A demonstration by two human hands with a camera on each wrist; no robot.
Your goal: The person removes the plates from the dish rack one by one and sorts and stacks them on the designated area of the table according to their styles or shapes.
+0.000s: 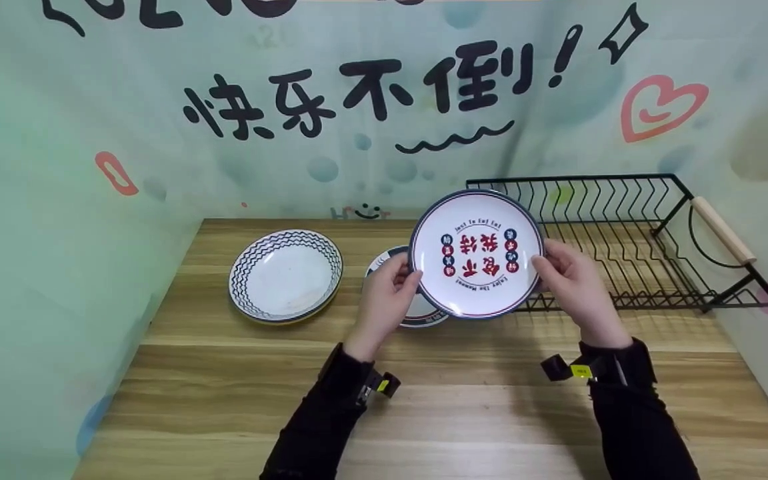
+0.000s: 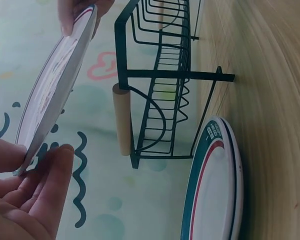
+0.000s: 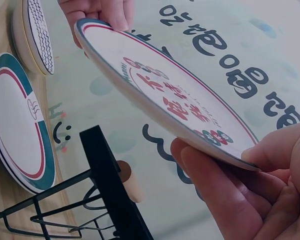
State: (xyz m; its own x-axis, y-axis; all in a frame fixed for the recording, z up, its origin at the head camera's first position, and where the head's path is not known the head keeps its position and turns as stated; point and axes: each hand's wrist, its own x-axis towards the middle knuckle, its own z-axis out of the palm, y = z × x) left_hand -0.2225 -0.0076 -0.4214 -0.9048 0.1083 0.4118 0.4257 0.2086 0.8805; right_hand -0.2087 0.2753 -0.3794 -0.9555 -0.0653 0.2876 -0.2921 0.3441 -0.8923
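A white plate (image 1: 477, 293) with a blue rim and red and blue Chinese lettering is held up, tilted, between both hands. My left hand (image 1: 387, 297) pinches its left edge, thumb on the face and fingers behind. On the opposite edge my right hand (image 1: 577, 287) grips in the same manner, as the right wrist view also shows with the plate (image 3: 155, 95). Below and behind it, a second plate (image 2: 210, 200) with a green and red rim rests on the table, partly hidden in the head view by the left hand and the held plate.
A black wire dish rack (image 1: 624, 267) with a wooden handle (image 1: 724, 230) stands at the back right. Left of the plates sits a bowl (image 1: 284, 277) with a wavy black pattern, apparently stacked on another dish. A printed cloth (image 1: 357, 173) hangs behind the wooden table (image 1: 237, 407).
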